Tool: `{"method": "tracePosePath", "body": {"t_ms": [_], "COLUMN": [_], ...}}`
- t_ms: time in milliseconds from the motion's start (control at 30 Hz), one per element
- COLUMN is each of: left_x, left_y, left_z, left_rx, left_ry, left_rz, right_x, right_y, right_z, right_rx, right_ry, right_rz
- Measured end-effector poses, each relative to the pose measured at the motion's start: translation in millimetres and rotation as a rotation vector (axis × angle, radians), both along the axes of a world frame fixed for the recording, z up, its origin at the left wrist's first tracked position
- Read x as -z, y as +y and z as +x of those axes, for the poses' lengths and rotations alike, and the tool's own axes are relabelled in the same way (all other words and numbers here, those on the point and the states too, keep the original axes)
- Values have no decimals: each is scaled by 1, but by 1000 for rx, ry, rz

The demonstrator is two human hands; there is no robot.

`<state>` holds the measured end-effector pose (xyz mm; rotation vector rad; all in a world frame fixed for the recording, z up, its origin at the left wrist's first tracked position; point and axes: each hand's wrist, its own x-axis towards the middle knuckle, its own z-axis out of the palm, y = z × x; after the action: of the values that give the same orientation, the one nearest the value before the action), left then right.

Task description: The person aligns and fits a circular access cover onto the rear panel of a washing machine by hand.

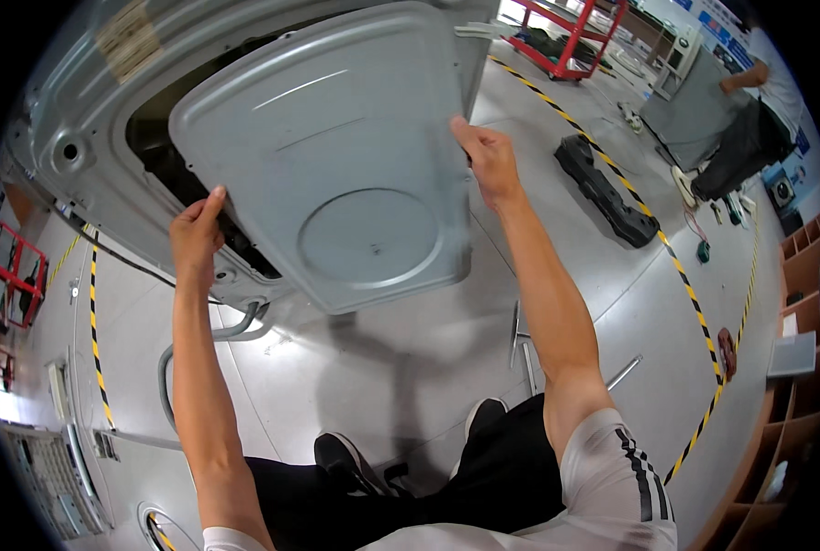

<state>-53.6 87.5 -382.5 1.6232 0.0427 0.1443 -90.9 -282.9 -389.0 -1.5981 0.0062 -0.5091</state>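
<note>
A large grey metal panel (336,138) with rounded corners and a pressed circle near its lower end hangs tilted between my hands. My left hand (198,234) grips its left edge, thumb on the front face. On the opposite edge my right hand (491,161) is closed with the thumb along the front. Behind the panel is a grey sheet-metal body (88,197), like a vehicle door or hatch. A dark opening (152,151) in that body shows along the panel's left side; the rest of it is covered by the panel.
A long black plastic part (603,193) lies on the floor at right, beside yellow-black tape (685,266). Below the body curves a grey hose (164,381). Metal legs (525,354) stand near my right knee. Another person (750,138) handles a grey panel at far right; a red cart (571,37) stands behind.
</note>
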Motion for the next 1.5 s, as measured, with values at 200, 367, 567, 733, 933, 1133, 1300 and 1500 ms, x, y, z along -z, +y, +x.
{"method": "tracePosePath", "body": {"t_ms": [200,367,567,733,933,1133,1300,1500], "left_x": [0,-2,-9,-15,-24,-38,-41,-35], "left_y": [7,12,12,9,17,13,16,18], "left_z": [3,4,-2,-3,-12,-23,-22,-22], "left_rx": [-26,52,46,88,133,179,232,253], "left_ry": [3,-2,15,-5,-70,-108,-106,-98], "left_rz": [-14,-73,-99,-75,-138,-84,-119,-95], "right_x": [-12,-15,-21,-15,-19,-25,-22,-8], "right_y": [-11,-10,-10,-16,-11,-20,-3,-18], "right_z": [-11,-9,-17,-13,-14,-19,-18,-7], "right_rx": [-207,-225,-202,-154,-177,-23,-82,-58], "right_ry": [81,114,138,184,234,275,157,140], "right_rz": [-125,-129,-106,-64,0,-101,121,93]}}
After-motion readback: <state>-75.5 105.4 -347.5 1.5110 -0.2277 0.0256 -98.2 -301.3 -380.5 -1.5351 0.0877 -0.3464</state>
